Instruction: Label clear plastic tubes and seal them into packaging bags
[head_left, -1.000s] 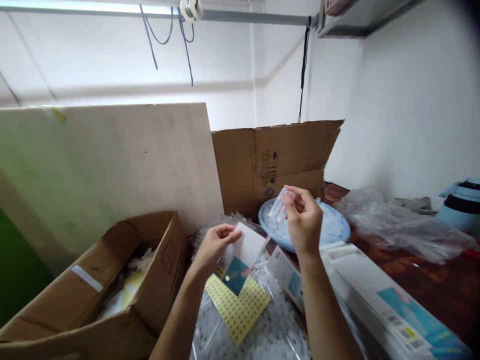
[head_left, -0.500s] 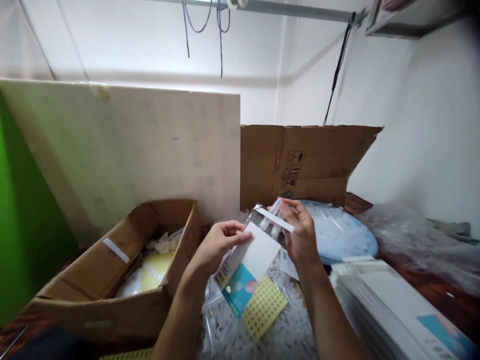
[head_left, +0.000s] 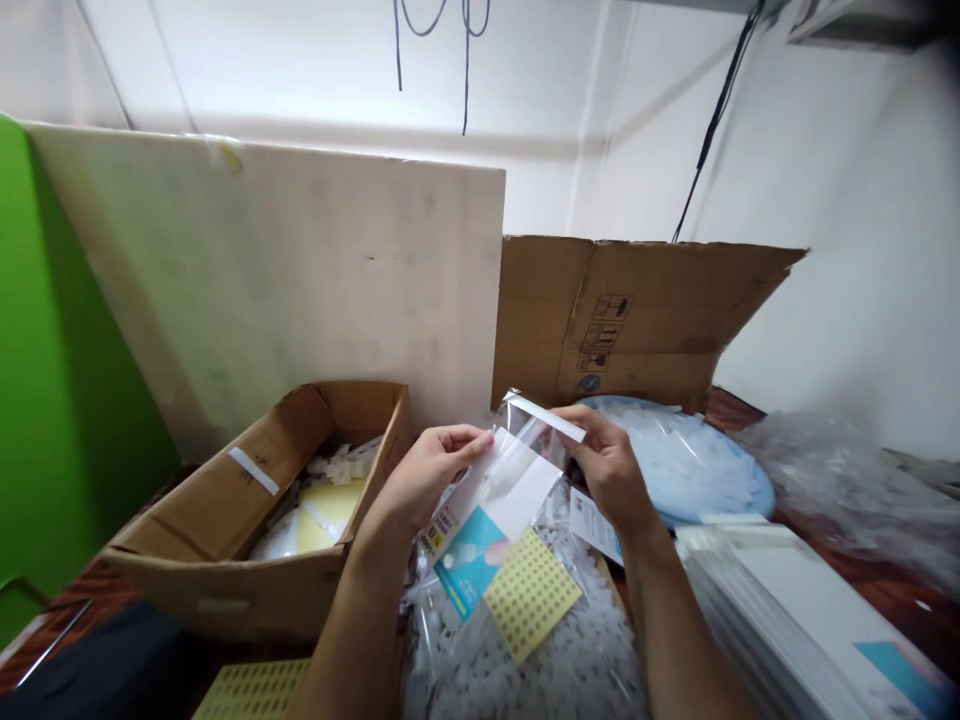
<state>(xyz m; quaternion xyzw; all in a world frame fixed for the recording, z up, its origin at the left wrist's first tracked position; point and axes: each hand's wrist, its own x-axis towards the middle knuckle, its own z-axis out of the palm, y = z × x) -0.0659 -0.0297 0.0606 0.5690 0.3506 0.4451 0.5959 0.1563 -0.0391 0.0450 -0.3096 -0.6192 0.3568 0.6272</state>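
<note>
A clear plastic bag [head_left: 516, 478] holding a white and teal printed card [head_left: 472, 562] is tilted in front of me. My left hand [head_left: 439, 468] pinches its left edge between thumb and fingers. My right hand [head_left: 606, 462] is closed at the bag's mouth, its fingertips partly hidden behind the white strip [head_left: 546, 415] on the flap. A clear plastic tube [head_left: 531, 434] lies at the mouth, partly inside, by the right fingers. Below the bag, a yellow sheet of round dot stickers [head_left: 532, 592] rests on a heap of small translucent pieces [head_left: 555, 665].
At left stands an open cardboard box [head_left: 225, 590] with white pieces and yellow sheets inside. A blue round tray [head_left: 761, 490] of translucent pieces sits behind my right hand. Stacked packaged cards [head_left: 795, 590] lie at right, with crumpled clear plastic [head_left: 840, 480] beyond. Another yellow sticker sheet [head_left: 251, 690] is at front left.
My right hand has lowered the clear tube from above the bag's mouth into it. My left hand keeps its pinch on the bag. The whole view has shifted slightly.
</note>
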